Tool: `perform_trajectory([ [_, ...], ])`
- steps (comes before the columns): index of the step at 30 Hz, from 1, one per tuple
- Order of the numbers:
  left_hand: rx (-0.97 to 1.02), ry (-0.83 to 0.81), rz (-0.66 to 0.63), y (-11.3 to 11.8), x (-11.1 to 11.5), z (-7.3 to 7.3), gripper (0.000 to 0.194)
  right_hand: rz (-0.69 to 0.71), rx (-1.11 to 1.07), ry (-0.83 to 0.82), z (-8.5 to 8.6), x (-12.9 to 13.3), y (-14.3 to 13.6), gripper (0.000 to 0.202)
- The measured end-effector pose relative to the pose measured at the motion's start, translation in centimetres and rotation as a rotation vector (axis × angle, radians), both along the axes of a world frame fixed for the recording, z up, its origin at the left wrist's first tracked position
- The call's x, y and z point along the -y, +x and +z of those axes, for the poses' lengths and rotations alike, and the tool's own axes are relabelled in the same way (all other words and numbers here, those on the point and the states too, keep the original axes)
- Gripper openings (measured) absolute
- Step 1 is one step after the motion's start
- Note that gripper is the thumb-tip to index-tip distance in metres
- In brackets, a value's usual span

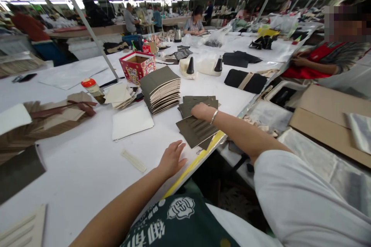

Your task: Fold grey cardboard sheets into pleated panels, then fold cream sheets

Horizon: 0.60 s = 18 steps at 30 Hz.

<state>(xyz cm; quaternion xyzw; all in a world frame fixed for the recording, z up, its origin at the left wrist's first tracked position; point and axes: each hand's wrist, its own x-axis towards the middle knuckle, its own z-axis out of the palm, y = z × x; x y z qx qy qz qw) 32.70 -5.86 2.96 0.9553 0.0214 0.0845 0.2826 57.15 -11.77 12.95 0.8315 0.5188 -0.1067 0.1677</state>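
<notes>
My right hand (202, 112), with a bracelet at its wrist, reaches over several loose dark olive panels (197, 129) near the table's edge. Its fingers point down onto them and are mostly hidden. Below and left of those panels, my left hand (173, 158) hovers at or rests on the white table (95, 170), fingers apart and holding nothing. A tall stack of olive panels with pale edges (162, 88) stands behind, to the left. White sheets (132, 121) lie left of that stack, and a small pale strip (133, 160) lies left of my left hand.
A red patterned box (137, 67), an orange-lidded jar (92, 88) and pale cards (118, 94) stand farther back. Brown bundled pieces (58, 114) lie left. Cones of thread (189, 65) and a black folded piece (246, 81) are behind. Cardboard (333, 115) and a person in red (321, 60) are right.
</notes>
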Motion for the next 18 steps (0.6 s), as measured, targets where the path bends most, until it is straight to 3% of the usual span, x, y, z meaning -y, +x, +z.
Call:
perform_trajectory([
  [2, -0.017, 0.074, -0.048, 2.1, 0.8, 0.3, 0.062, 0.046, 0.058, 0.167, 0.3, 0.7, -0.2, 0.025],
  [5, -0.059, 0.113, 0.094, 4.6, 1.2, 0.3, 0.083, -0.028, 0.179, 0.593, -1.1, 4.7, -1.2, 0.036],
  [7, -0.101, 0.117, 0.177, 5.6, 1.2, 0.1, 0.093, -0.252, 0.192, 0.862, -3.7, 8.4, -2.4, 0.046],
  [9, -0.149, 0.112, 0.188, 6.4, 1.0, -0.3, 0.099, -0.58, 0.089, 1.063, -7.1, 11.7, -3.7, 0.051],
  [11, -0.177, 0.09, 0.186, 7.2, 0.8, -0.7, 0.101, -0.869, -0.219, 1.125, -10.1, 13.7, -5.1, 0.051],
  [13, -0.158, 0.046, 0.198, 8.2, 0.5, -1.0, 0.099, -1.048, -0.625, 1.138, -11.9, 13.9, -6.2, 0.041],
  [15, -0.104, -0.027, 0.229, 9.3, 0.1, -1.2, 0.093, -1.125, -0.971, 1.145, -12.2, 12.9, -7.1, 0.033],
  [18, -0.03, -0.179, 0.275, 11.1, -1.3, -1.1, 0.084, -1.205, -1.278, 1.199, -11.5, 10.8, -7.6, 0.03],
])
